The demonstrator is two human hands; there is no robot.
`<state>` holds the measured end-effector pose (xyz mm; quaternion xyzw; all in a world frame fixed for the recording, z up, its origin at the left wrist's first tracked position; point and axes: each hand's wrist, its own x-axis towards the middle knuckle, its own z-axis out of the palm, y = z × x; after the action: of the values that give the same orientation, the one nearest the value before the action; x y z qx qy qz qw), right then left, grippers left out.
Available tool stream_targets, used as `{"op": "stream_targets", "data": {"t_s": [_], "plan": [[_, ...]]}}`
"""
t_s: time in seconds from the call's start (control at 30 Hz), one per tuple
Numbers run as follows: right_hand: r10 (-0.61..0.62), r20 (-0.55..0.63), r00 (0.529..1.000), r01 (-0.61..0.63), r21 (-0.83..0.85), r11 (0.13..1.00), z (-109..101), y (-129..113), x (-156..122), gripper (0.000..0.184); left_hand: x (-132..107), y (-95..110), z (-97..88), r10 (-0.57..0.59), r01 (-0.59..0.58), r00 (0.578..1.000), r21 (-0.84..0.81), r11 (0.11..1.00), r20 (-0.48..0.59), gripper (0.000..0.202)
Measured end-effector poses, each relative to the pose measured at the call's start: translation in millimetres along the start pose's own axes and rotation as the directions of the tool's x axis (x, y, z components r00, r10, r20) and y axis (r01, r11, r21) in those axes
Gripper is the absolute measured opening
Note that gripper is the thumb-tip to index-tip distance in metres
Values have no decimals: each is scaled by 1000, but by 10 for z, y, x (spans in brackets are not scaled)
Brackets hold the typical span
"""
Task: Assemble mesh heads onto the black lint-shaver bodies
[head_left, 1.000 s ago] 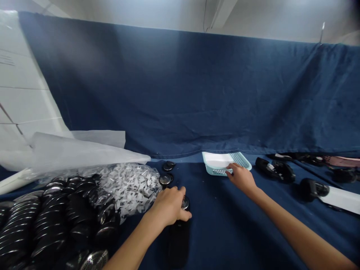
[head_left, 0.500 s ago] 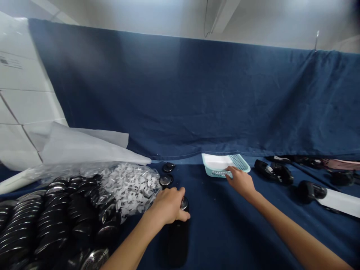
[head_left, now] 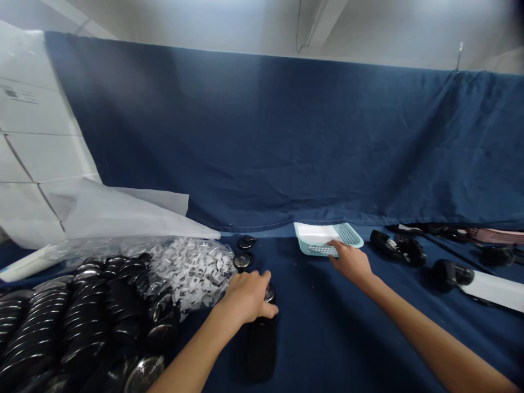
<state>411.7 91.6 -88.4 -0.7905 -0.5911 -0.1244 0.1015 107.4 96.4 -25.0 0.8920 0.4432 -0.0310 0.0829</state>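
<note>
My left hand is closed around the upper end of a long black object lying on the blue cloth. A round, shiny metallic disc shows beside its fingers, at the top of that object. At the front rim of a pale teal plastic basket is my right hand, its thumb outside the wall and fingers over the edge. Two small round black pieces with shiny faces, one of them a dark disc, lie just beyond my left hand.
Rows of stacked black discs fill the left side. A clear bag of small white pieces lies beside them, with a white sheet behind. Black parts and a white-bodied device lie right. A blue curtain hangs behind.
The view has shifted very slightly. Both hands keep their places on the black object and at the basket rim.
</note>
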Motion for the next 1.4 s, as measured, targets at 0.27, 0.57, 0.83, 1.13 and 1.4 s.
{"op": "stream_targets", "data": {"t_s": [0.27, 0.57, 0.83, 1.13, 1.4], "plan": [[-12, 30, 999, 12, -10, 1000, -22, -11, -52, 42, -2, -1, 23, -4, 4, 1000, 11, 1000, -16, 49], [-8, 47, 999, 9, -32, 999, -66, -48, -59, 43, -16, 17, 16, 3, -3, 1000, 32, 999, -17, 47], [2, 55, 998, 0, -39, 999, -93, -106, -70, 42, -32, 20, -5, 10, -9, 1000, 35, 999, -19, 45], [-3, 52, 999, 5, -23, 1000, -71, -113, -106, 43, -45, 26, -6, 2, -1, 1000, 24, 1000, -26, 47], [-11, 42, 999, 6, 124, 992, -125, -105, -114, 46, -60, 28, 5, 4, -3, 999, 25, 1000, -37, 50]]}}
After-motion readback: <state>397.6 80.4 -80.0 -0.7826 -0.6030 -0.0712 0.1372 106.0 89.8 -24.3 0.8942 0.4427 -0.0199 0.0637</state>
